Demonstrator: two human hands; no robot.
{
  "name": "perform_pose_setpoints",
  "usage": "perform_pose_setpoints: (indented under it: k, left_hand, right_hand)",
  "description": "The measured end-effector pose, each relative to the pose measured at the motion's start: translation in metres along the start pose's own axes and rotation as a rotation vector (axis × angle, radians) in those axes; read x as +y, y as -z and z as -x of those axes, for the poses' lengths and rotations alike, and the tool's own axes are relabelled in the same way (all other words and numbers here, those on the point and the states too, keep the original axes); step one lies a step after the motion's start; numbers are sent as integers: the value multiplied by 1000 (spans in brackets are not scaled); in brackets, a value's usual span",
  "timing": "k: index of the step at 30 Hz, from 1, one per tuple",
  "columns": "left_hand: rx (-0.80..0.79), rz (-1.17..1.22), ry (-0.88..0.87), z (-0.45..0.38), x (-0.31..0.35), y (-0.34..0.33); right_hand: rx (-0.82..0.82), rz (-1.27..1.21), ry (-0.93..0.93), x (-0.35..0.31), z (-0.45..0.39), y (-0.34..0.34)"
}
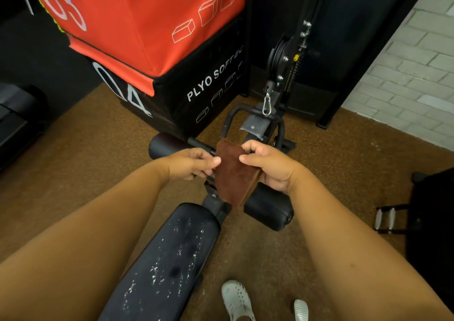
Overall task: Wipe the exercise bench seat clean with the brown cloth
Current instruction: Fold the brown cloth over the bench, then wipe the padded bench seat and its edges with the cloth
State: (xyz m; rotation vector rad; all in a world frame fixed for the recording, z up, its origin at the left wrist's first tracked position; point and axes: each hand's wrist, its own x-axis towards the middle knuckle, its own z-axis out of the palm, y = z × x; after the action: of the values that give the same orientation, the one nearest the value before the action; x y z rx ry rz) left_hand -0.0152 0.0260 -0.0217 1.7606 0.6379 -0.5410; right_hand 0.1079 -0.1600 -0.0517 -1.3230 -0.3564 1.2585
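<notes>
Head view. Brown cloth [234,173] folded, hanging between both hands above bench's foot rollers [269,211]. Left hand [190,163] pinching cloth's left edge, thumb over curled fingers. Right hand [269,164] gripping right edge. Bench seat [169,259] below, black, speckled white, cloth clear of it.

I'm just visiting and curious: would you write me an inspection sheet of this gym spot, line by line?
Surface: black bench seat speckled with white flecks, not yet wiped.
Job's things: brown cloth held up above the bench's far end, folded, hanging down.
Clutter: pale clogs on the brown floor.
Hands: left hand and right hand each pinch a side of the cloth.
Cables: carabiner hanging under a pulley.
Surroundings: red and black plyo boxes, white brick wall.
</notes>
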Motion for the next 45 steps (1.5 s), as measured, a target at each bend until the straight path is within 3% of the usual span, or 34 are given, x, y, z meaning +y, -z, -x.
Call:
perform_pose_setpoints:
  k: [3, 9, 14, 17, 21, 27, 37, 45]
  left_hand:
    - [53, 137, -75, 9, -2, 6]
    - [-18, 348, -149, 26, -7, 5]
    - [95, 385, -209, 43, -6, -2]
    - [234, 324, -210, 52, -12, -5]
    - [514, 70, -148, 69, -47, 3]
    - [655, 65, -20, 95, -129, 6]
    - [673, -6, 118, 80, -318, -45]
    - [665, -89, 131, 74, -385, -83]
  right_hand:
    - [-90, -23, 6, -6, 2, -5]
    - [-163, -188, 47, -6, -3, -26]
    - [-219, -739, 70, 21, -6, -61]
    - [-317, -891, 42, 53, -10, -87]
    - [-464, -810, -92, 82, -8, -120]
    - [-444, -814, -194, 124, -14, -142]
    - [-301, -858, -258, 272, -39, -136]
    - [-226, -771, -318, 323, -49, -138]
